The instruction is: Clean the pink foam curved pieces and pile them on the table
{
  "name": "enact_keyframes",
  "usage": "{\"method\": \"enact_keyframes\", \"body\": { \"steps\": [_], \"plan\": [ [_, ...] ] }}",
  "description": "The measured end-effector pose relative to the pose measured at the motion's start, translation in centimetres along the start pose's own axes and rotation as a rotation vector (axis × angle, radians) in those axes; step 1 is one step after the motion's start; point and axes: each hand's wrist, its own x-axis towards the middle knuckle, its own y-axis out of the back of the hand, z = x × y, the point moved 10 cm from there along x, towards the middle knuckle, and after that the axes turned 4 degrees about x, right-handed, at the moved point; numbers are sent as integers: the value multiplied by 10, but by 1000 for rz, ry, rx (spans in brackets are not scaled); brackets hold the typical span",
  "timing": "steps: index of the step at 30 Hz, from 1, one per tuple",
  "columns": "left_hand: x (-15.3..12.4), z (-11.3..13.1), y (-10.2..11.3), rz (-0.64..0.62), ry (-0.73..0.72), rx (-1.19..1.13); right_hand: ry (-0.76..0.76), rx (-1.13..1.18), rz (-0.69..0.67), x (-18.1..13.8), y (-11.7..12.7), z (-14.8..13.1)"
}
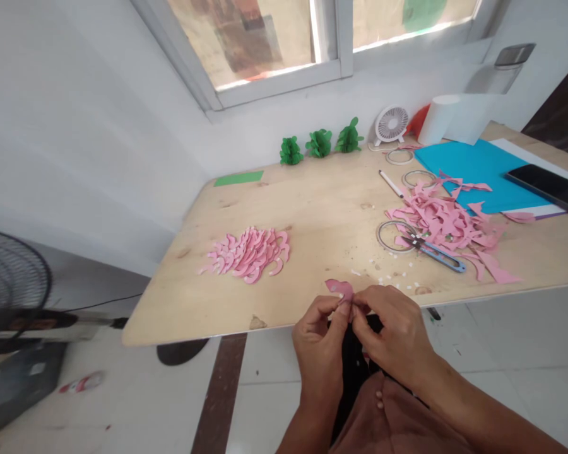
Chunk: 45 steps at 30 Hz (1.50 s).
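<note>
Near the table's front edge, my left hand [320,337] pinches a curved pink paper piece [341,287] between thumb and fingers. My right hand [394,328] is closed beside it, fingertips pinched at the piece's lower right end. A small white patch shows on the piece; what else lies between the fingertips is hidden. To the left rests a pile of curved pink paper pieces [253,253], several with white tips. Blue-handled thread snips [438,253] lie right of my hands, their blades over a clear ring-shaped tape roll [383,236].
Pink paper scraps [447,217] are heaped at the right, partly over blue sheets [473,164]. A white marker [390,183], a black phone [549,187] and a small white fan [391,124] lie around them. Three green paper shapes [319,144] and a green strip [239,178] sit behind.
</note>
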Motion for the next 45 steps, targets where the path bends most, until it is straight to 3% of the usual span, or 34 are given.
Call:
{"method": "enact_keyframes", "body": {
  "steps": [9, 15, 22, 28, 33, 36, 41, 45],
  "plan": [
    [6, -16, -2, 12, 186, -211, -288, 234, -106, 3, -9, 32],
    [10, -21, -3, 14, 269, -278, -273, 91, -52, 10, 0, 64],
    [9, -22, -8, -41, 283, -257, -157, 22, -80, 14, -4, 67],
    [8, -22, -9, -75, 279, -226, -239, 193, -108, 14, -6, 71],
    [7, -16, -13, -123, 260, -145, -460, 630, -303, 7, -26, 61],
    [5, -10, -16, -134, 250, -91, -581, 819, -332, 0, -36, 57],
    [4, -7, -13, -108, 205, -35, -637, 827, -264, -4, -36, 61],
    [6, 18, 6, 42, -102, 175, -566, 712, -207, -1, -25, 58]
  ]
}}
